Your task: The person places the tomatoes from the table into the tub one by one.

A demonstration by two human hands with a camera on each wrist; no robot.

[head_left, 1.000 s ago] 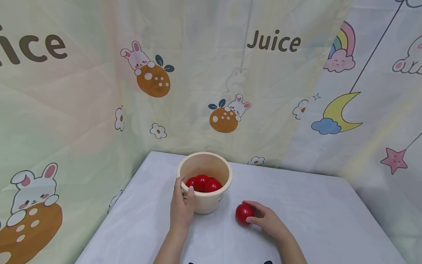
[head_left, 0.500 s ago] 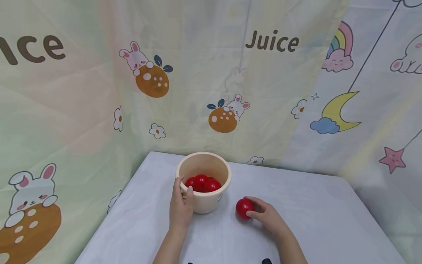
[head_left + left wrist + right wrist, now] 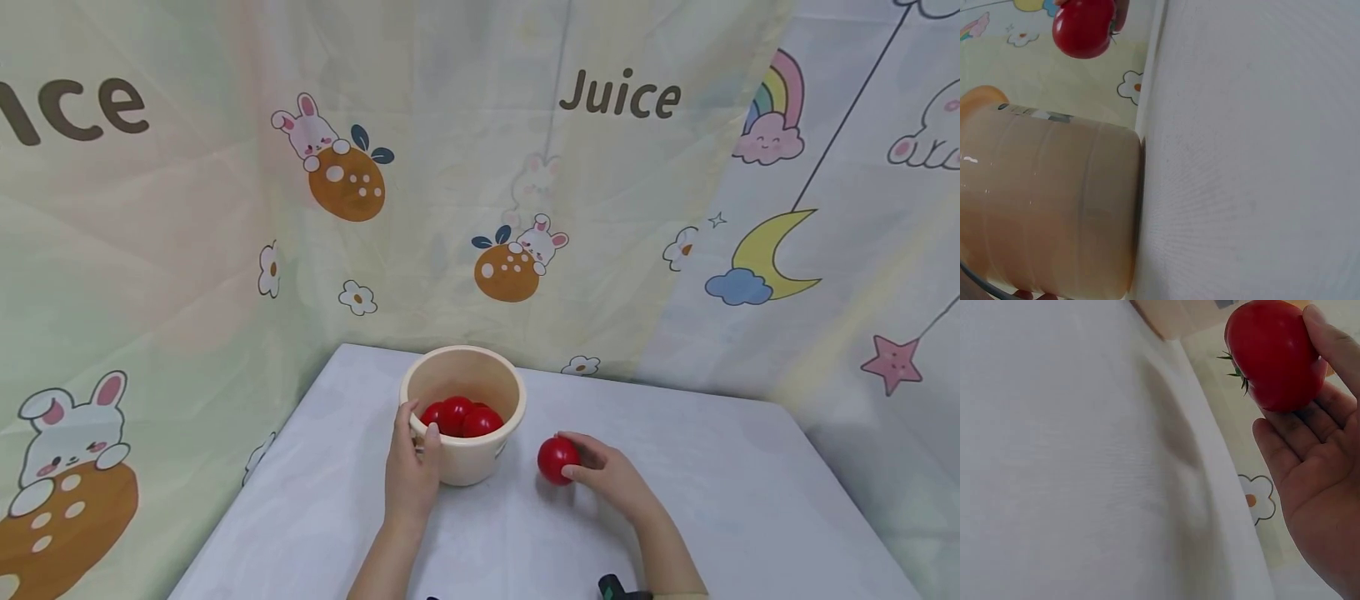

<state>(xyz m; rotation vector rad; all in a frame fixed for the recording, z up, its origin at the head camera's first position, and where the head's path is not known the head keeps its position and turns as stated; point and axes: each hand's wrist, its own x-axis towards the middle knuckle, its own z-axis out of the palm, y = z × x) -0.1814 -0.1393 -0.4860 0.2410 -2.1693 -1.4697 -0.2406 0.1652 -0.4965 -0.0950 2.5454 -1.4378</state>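
Note:
A cream bucket (image 3: 468, 462) stands upright on the table with several red tomatoes (image 3: 455, 414) inside. My left hand (image 3: 411, 487) grips its near left rim; in the left wrist view the bucket's ribbed side (image 3: 1054, 200) fills the left part. To the right of the bucket, my right hand (image 3: 613, 482) pinches another tomato (image 3: 557, 461) between thumb and fingers. That tomato (image 3: 1275, 353) hangs clear of the table in the right wrist view, its green leafy stem end (image 3: 1238, 372) turned sideways, above the palm of the right hand (image 3: 1322, 487).
A white cloth covers the table (image 3: 712, 492). Behind it and at both sides hangs a printed curtain (image 3: 450, 167) with rabbits and flowers, close behind the bucket. Near the right forearm, a black object (image 3: 611, 587) shows at the bottom edge.
My right hand has lifted the tomato off the table, and it appears slightly farther up in the head view. The left hand and the bucket have stayed in place.

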